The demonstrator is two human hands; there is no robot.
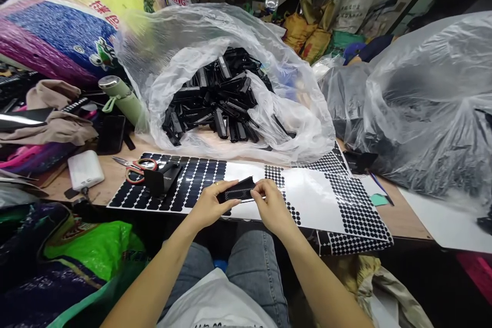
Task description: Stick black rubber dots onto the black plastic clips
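Note:
Between my hands, over the front edge of the table, is a black plastic piece (239, 189) with a ribbed or textured face; its exact kind is unclear. My left hand (210, 204) grips its left end, thumb below and fingers above. At its right end, my right hand (272, 206) is closed with thumb and fingertips pinched against it. Whether a small sticker is also in that pinch is hidden. Beneath lie white sheets of black stickers (200, 174), oblong at left and round dots (359, 205) at right. Another black plastic part (163, 180) stands on the sheet to the left.
Behind the sheets, a large clear plastic bag (303, 128) lies open, full of black plastic parts (221, 97). Orange-handled scissors (140, 166), a white power bank (85, 170), a phone (111, 134) and a green bottle (122, 97) are at left. Another clear bag (430, 113) bulges at right.

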